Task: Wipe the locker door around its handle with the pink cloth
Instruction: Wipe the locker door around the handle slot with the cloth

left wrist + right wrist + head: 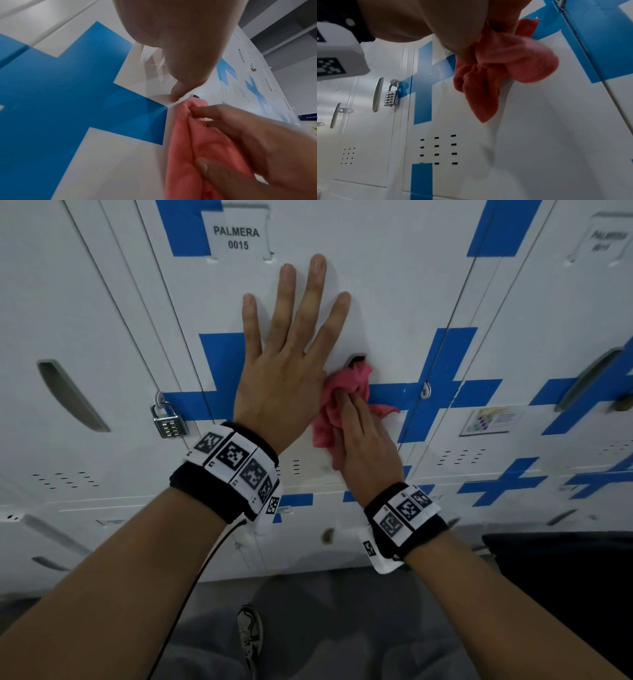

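Note:
The white locker door (383, 285) with blue cross stripes, labelled PALMERA 0015, fills the head view. My left hand (294, 337) lies flat on it, fingers spread and pointing up. Just to its right, my right hand (356, 419) grips the bunched pink cloth (342, 392) and presses it on the door at the recessed handle (356, 358), only the top of which shows. In the left wrist view, the fingers (223, 113) and thumb of my right hand pinch the cloth (197, 142) below the handle (194, 96). In the right wrist view, the cloth (496, 67) hangs crumpled from my palm.
A silver combination padlock (168, 422) hangs on the neighbouring door to the left, beside that door's recessed handle (68, 395). An empty hasp (425, 390) sits right of the cloth. More lockers stand on both sides and below. My shoe (250, 635) is on the grey floor.

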